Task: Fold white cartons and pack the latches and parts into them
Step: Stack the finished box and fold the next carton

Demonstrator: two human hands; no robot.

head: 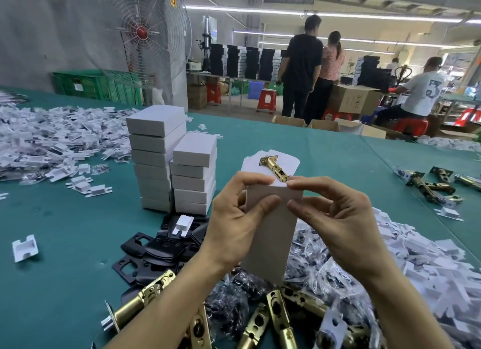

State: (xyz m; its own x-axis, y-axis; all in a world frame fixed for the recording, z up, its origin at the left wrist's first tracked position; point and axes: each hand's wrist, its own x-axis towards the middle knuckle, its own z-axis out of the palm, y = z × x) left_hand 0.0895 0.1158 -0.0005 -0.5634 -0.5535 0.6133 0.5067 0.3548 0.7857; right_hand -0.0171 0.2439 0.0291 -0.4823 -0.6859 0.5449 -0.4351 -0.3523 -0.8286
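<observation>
I hold a white carton point(269, 234) upright above the green table point(65, 231). My left hand point(235, 218) grips its left side, thumb on the front face. My right hand point(335, 215) pinches the carton's top right edge. A brass latch point(273, 167) sticks out of the carton's open top, in front of the raised flap. Below my wrists lie loose brass latches point(277, 320), black plates point(153, 249) and small bags of dark parts point(309, 247).
Two stacks of closed white cartons point(171, 163) stand behind my left hand. White paper inserts point(52, 140) heap at far left and right. More latches point(432, 184) lie at right. People work behind the table, beside a large fan point(141, 33).
</observation>
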